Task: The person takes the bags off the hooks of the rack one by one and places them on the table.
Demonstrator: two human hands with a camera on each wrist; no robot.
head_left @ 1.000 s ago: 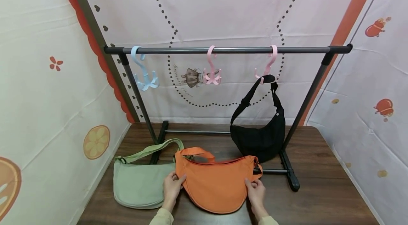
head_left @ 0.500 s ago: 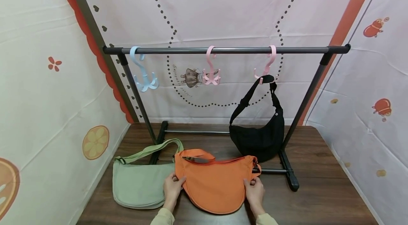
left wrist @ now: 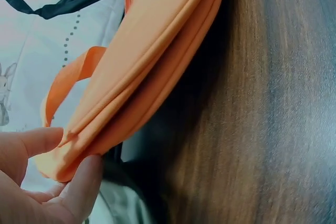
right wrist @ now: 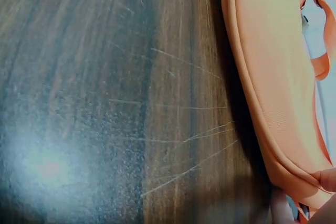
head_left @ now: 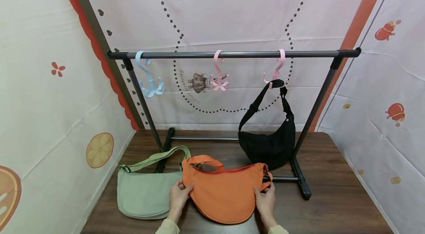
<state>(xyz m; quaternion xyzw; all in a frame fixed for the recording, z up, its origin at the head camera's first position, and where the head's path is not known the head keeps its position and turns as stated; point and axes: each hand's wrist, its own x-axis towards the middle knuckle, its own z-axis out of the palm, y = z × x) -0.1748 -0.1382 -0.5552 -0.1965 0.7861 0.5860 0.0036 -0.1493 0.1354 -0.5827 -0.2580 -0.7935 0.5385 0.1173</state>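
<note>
An orange shoulder bag [head_left: 225, 193] stands at the front middle of the table, its zip edge up and its short strap lying behind. My left hand [head_left: 178, 196] pinches the bag's left end; the left wrist view shows thumb and fingers [left wrist: 86, 182] on either side of the orange fabric. At the right end, my right hand [head_left: 265, 202] grips the bag near its strap, and only some fingertips [right wrist: 283, 208] show in the right wrist view. Close beside my left hand is a green shoulder bag [head_left: 146, 193], partly covered by the orange one.
Behind stands a black rack [head_left: 249, 55] with a blue hook [head_left: 151, 83], a pink hook [head_left: 219, 75] and another pink hook [head_left: 278, 66] on its bar. A black bag [head_left: 269, 147] hangs from the right hook. Printed cloth [head_left: 232, 9] surrounds the wooden table [head_left: 335, 189].
The head view has shifted slightly, so the rack appears a little lower and further left. Both hands keep hold of the orange bag, which stays in nearly the same place.
</note>
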